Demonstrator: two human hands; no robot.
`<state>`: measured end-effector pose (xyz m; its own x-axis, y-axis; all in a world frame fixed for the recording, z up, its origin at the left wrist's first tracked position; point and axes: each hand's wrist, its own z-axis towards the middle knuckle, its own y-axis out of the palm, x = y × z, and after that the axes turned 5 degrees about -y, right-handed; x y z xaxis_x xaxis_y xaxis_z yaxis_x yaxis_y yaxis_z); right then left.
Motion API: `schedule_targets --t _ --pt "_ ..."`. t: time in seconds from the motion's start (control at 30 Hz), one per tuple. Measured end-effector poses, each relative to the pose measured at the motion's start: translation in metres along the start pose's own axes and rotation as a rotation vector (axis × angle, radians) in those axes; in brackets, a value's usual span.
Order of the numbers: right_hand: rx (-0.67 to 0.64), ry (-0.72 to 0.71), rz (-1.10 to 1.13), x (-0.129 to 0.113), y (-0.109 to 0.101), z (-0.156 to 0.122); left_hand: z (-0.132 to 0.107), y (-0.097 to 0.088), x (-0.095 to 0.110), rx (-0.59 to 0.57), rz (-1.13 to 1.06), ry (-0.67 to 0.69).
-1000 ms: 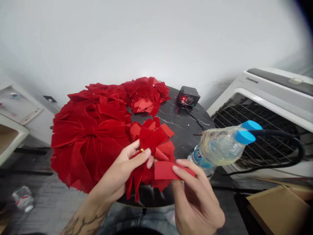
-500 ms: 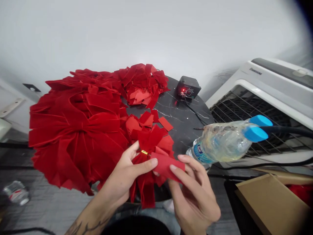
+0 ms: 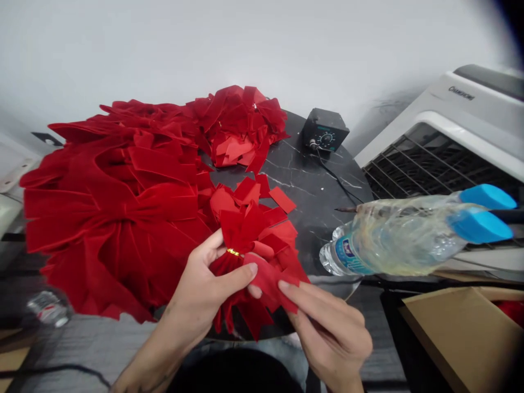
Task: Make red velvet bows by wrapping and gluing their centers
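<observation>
White wall fills the back of the head view, and a round black marble counter (image 3: 315, 185) with pale veining stands in front of it. On the counter, a large red velvet bow (image 3: 110, 202) spreads out past the left edge, and a heap of red velvet pieces (image 3: 241, 131) lies just behind it. A black dial control box (image 3: 325, 129) sits near the far edge, its cable running down the marble. To the right, a clear plastic bottle (image 3: 401, 237) with blue ends lies beside a white air cooler (image 3: 446, 142), and a cardboard box (image 3: 454, 333) sits lower down.

Over the counter's near edge, the left hand (image 3: 208, 278) has its fingers (image 3: 241, 278) clamped around a small velvet bow (image 3: 241, 240), just below its gold band (image 3: 233, 252). The right hand (image 3: 323, 333) has its fingers (image 3: 303, 297) close together, pressed on a red velvet strip (image 3: 268, 281) lying against that bow.
</observation>
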<state>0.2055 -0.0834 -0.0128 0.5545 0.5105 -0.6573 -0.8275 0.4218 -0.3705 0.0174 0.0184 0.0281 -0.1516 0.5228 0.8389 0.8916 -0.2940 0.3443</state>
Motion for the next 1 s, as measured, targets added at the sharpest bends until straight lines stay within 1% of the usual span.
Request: schedule_targets --t 0.17,0.23,0.3,0.37,0.47,0.53,0.6,0.7,0.77,0.9,1.0 --pt "0.029 0.075 -0.024 0.001 0.002 0.002 0.003 -0.004 0.001 -0.006 0.008 -0.03" --pt "0.075 0.104 -0.018 0.001 0.006 0.004 0.003 -0.005 0.001 -0.019 0.014 -0.05" --pt "0.153 0.17 0.022 0.0 0.01 0.006 0.002 -0.005 0.001 -0.026 0.04 -0.057" --pt "0.233 0.264 0.089 0.0 0.014 0.007 0.001 -0.004 0.001 -0.023 0.083 -0.023" --pt "0.325 0.393 0.191 -0.002 0.018 0.009 -0.001 -0.002 0.002 -0.026 0.177 0.066" --pt "0.353 0.449 0.253 -0.002 0.02 0.01 -0.001 0.0 0.001 0.012 0.231 0.11" --pt "0.348 0.474 0.329 -0.002 0.022 0.01 -0.001 0.003 -0.003 0.072 0.238 0.126" --pt "0.348 0.502 0.453 -0.002 0.025 0.01 -0.002 0.006 -0.01 0.152 0.192 0.117" --pt "0.38 0.535 0.518 -0.003 0.027 0.009 -0.002 0.009 -0.014 0.195 0.156 0.119" --pt "0.423 0.611 0.63 -0.007 0.029 0.007 -0.003 0.02 -0.017 0.297 0.039 0.198" --pt "0.429 0.657 0.652 -0.009 0.027 0.006 -0.004 0.027 -0.018 0.386 -0.002 0.251"
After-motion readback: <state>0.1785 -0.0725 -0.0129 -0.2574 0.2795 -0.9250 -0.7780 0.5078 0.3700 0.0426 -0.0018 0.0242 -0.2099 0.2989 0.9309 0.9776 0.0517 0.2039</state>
